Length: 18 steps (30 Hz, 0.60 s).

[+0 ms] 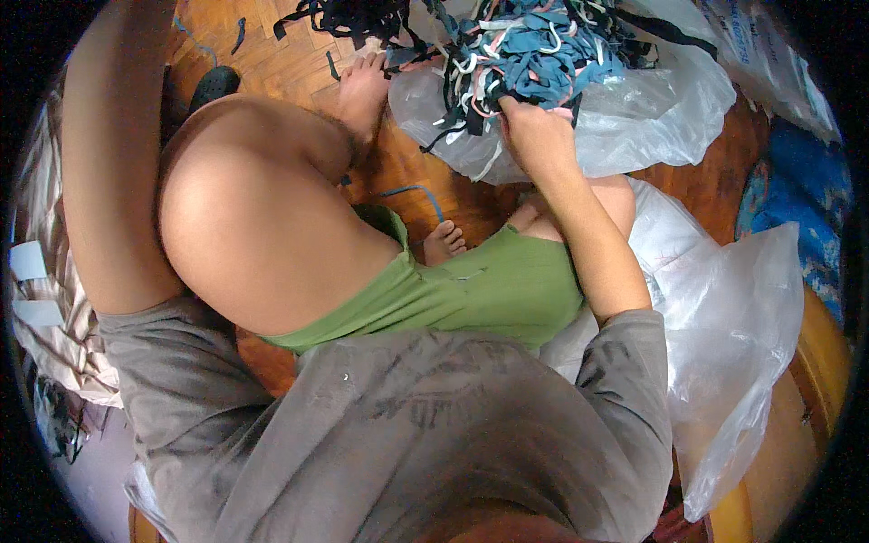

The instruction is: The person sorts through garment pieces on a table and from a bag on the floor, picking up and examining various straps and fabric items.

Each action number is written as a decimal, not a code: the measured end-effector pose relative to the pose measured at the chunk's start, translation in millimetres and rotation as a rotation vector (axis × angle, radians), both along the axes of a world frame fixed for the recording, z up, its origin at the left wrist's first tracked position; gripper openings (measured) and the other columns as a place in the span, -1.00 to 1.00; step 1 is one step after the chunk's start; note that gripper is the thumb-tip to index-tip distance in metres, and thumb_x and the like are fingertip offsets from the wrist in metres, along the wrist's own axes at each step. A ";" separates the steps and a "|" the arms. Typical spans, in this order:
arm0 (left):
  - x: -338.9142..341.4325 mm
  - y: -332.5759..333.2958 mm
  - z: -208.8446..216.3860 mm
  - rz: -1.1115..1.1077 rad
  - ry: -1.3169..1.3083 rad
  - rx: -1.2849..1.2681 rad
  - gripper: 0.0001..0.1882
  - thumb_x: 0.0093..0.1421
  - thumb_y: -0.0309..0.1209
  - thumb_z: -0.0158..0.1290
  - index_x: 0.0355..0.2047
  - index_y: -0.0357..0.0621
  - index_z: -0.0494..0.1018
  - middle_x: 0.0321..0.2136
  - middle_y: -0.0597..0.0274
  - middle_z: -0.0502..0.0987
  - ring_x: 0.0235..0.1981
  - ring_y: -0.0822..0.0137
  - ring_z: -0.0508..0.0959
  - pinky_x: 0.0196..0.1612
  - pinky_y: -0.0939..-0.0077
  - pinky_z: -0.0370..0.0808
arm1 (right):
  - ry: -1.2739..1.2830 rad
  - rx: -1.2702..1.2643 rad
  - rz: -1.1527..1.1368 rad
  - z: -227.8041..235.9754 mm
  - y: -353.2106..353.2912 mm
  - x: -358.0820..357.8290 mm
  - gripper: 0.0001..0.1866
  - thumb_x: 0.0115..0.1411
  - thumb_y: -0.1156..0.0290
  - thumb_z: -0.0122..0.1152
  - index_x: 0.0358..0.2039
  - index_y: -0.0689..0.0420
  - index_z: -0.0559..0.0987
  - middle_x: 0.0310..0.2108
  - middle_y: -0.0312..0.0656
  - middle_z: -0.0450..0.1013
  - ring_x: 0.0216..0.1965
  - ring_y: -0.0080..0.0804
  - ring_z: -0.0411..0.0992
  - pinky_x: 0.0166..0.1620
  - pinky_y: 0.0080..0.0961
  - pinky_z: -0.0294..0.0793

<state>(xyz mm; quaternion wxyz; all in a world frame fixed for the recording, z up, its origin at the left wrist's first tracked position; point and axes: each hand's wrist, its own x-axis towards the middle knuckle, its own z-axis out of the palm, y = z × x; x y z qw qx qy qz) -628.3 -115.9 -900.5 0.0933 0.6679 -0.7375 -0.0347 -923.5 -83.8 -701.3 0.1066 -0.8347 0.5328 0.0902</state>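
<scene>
My right hand [536,136] is at the near edge of a tangled pile of blue, black, white and pink fabric strips [534,59]. Its fingers are closed on strips there, with the fingertips partly hidden among them. Under the pile spreads a clear plastic bag [661,127], crumpled around it. My left arm [113,154] stretches up along the left side, and its hand lies beyond the picture's upper edge.
A bunch of black strips [353,18] lies at the top, beside my bare foot [364,95]. Loose scraps and a dark slipper [215,86] are on the wooden floor [281,72]. More clear plastic [724,308] and a blue patterned cloth [797,217] are at the right.
</scene>
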 end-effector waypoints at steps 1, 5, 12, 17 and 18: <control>2.1 1.3 -4.6 0.009 0.002 0.027 -0.51 0.29 -0.11 0.03 0.16 -0.06 0.47 0.08 0.23 0.56 0.10 0.23 0.53 0.13 0.17 0.45 | -0.029 -0.122 0.024 -2.5 -1.9 2.7 -0.78 0.32 0.18 0.21 -0.12 -0.03 0.63 -0.48 -0.16 0.59 -0.44 -0.06 0.60 -0.38 -0.16 0.56; 14.4 -3.8 -19.0 0.056 0.006 0.186 -0.52 0.29 -0.12 -0.02 0.19 0.09 0.44 0.13 0.30 0.51 0.17 0.19 0.48 0.17 0.10 0.41 | -0.190 -0.195 -0.010 35.9 -11.9 14.5 -0.80 0.28 0.12 0.26 -0.21 -0.06 0.61 -0.47 -0.15 0.60 -0.42 -0.13 0.61 -0.40 -0.15 0.55; 6.0 -5.5 -18.0 0.020 -0.036 0.083 -0.59 0.23 -0.19 0.02 0.09 0.09 0.47 0.01 0.31 0.53 0.09 0.23 0.52 0.03 0.13 0.51 | 0.002 0.081 -0.061 40.8 -23.7 6.0 -0.69 0.30 0.07 0.25 -0.33 0.07 0.62 -0.46 0.01 0.61 -0.39 0.07 0.61 -0.33 -0.09 0.60; 9.9 -2.6 -20.1 -0.007 -0.067 0.088 -0.61 0.26 -0.23 -0.02 0.10 0.09 0.46 0.02 0.33 0.51 0.09 0.25 0.52 -0.02 0.16 0.53 | -0.419 0.164 -0.284 93.6 -8.8 -2.4 -0.78 0.28 0.21 0.33 -0.29 0.10 0.69 -0.52 -0.01 0.59 -0.44 -0.02 0.61 -0.37 -0.26 0.53; 11.6 -3.7 -20.8 0.013 -0.067 0.140 -0.60 0.29 -0.22 -0.04 0.13 0.10 0.43 0.05 0.31 0.50 0.12 0.24 0.50 0.03 0.14 0.50 | -0.409 0.130 -0.262 92.5 -10.2 -2.7 -0.78 0.28 0.20 0.33 -0.29 0.10 0.69 -0.50 -0.01 0.59 -0.43 -0.02 0.61 -0.36 -0.26 0.54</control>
